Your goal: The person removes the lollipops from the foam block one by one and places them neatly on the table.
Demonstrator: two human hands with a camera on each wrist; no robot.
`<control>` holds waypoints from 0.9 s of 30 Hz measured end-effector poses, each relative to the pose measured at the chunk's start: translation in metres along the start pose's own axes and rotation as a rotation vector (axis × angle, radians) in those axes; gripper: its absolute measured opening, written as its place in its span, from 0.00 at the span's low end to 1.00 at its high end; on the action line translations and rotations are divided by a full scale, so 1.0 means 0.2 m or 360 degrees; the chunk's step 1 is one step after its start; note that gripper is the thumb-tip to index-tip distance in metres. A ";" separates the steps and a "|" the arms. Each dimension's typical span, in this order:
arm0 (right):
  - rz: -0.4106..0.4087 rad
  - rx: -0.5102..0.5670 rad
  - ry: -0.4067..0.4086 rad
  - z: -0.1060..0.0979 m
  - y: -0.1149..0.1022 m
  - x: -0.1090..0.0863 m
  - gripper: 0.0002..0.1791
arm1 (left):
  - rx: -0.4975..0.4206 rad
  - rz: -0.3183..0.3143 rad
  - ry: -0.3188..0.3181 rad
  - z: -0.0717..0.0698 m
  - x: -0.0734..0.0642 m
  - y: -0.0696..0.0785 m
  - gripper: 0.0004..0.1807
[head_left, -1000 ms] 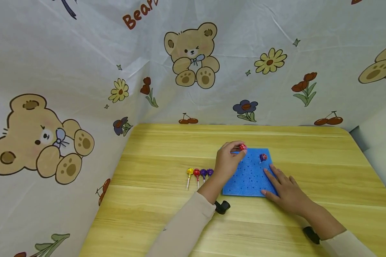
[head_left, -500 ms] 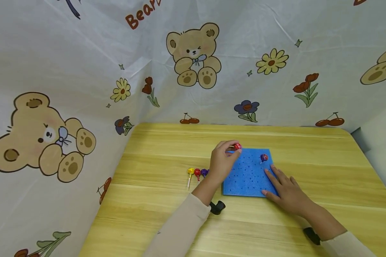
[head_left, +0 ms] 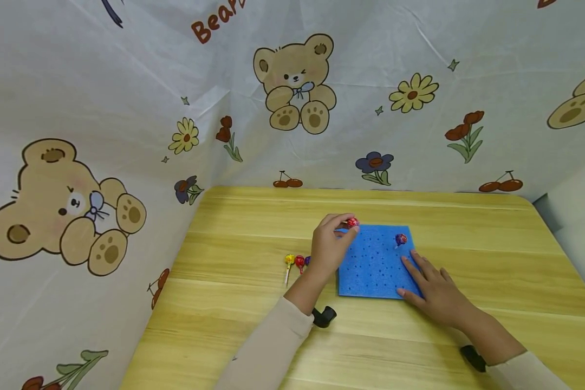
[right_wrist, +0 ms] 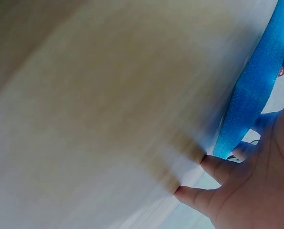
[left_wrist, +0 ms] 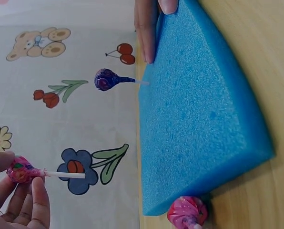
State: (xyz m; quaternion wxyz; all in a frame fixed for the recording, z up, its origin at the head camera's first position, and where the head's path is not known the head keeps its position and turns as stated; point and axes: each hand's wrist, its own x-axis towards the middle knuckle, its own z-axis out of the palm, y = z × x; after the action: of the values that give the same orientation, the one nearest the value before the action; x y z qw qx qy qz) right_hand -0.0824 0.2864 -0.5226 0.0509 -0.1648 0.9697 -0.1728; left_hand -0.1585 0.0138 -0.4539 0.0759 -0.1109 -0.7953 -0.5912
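Note:
My left hand [head_left: 329,246] pinches a red-pink wrapped lollipop [head_left: 353,222] by its head, over the far left corner of a blue foam block [head_left: 370,271]. In the left wrist view its white stick [left_wrist: 68,175] points toward the block and stays apart from it. A purple lollipop [head_left: 401,239] stands with its stick in the foam near the far right corner. My right hand [head_left: 439,295] rests on the block's right edge, with fingers spread; two fingertips touch the table in the right wrist view. Small holes dot the foam's top.
Left of the block, a yellow lollipop [head_left: 290,260], a red one [head_left: 299,261] and a purple one [head_left: 307,261] lie in a row, partly hidden by my left arm. A pink lollipop [left_wrist: 187,211] lies close beside the foam. A bear-print cloth [head_left: 292,151] rises behind the wooden table [head_left: 244,216].
My left hand has moved a little to the left with the lollipop, covering more of the row on the table. My right hand and the foam block have stayed put.

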 end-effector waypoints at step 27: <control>-0.0027 0.0018 0.0003 0.00 -0.01 0.00 0.46 | -0.0066 -0.0044 0.0142 -0.19 -0.04 -0.04 0.16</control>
State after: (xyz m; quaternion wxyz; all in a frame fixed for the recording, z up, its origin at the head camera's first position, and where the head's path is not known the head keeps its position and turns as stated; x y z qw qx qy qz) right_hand -0.0820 0.2855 -0.5214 0.0494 -0.1726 0.9674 -0.1788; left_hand -0.1532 -0.0262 -0.4522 0.1010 -0.0749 -0.7801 -0.6129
